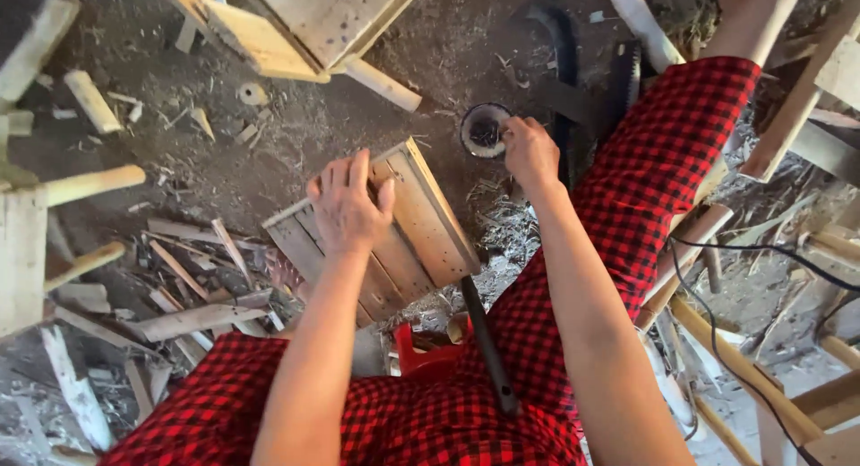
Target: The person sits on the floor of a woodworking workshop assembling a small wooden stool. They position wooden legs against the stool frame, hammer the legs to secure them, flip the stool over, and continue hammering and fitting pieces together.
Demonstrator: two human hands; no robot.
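Left hand (348, 208) flat, fingers spread, pressing on slatted wooden panel (385, 237) over the lap. Right hand (528, 151) pinched into small round container (485, 130) on dirt floor (358, 125). Black tool handle (488, 349) under panel; wood scraps (193, 291) left, saw (564, 63) behind.

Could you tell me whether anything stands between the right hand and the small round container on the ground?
Nothing visible does: the right hand already has its fingers at the rim of the small round container. The left hand rests flat on the wooden panel, apart from it.
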